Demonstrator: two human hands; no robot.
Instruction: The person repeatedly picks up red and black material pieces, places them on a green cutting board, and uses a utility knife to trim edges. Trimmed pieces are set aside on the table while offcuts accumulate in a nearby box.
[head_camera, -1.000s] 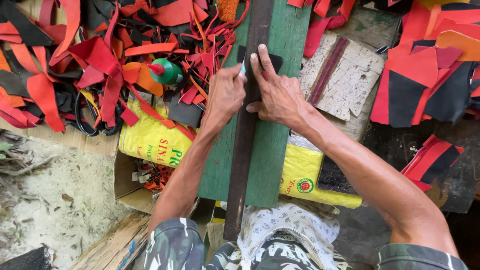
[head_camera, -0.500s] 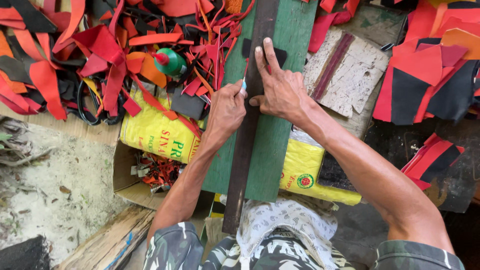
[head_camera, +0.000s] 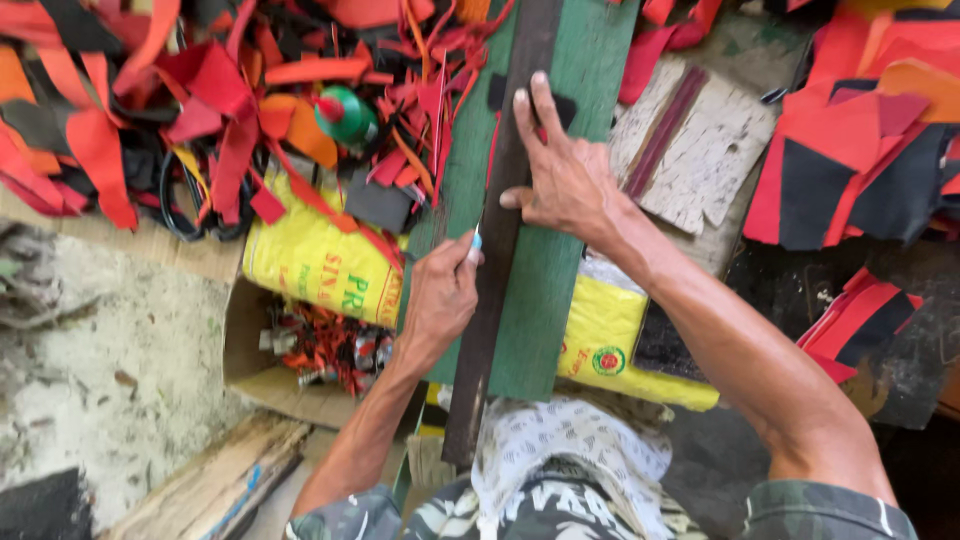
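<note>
While our right hand (head_camera: 565, 180) is pressing flat, fingers spread, on the dark straightedge bar (head_camera: 497, 255), our left hand (head_camera: 440, 300) is pinching a small blue-handled blade (head_camera: 476, 242) against the bar's left edge. Bar is lying lengthwise on the green board (head_camera: 560, 270), running toward our lap. A black material piece (head_camera: 497, 95) is sitting under the bar's far end, partly hidden. Scraps of that kind look thin, soft and light, likely to creep, so we're judging firm downward pressure near the cut as the right hold. Blade looks small; gripping low near the tip suits it. Red and orange offcuts (head_camera: 230, 120) are piling up left.
</note>
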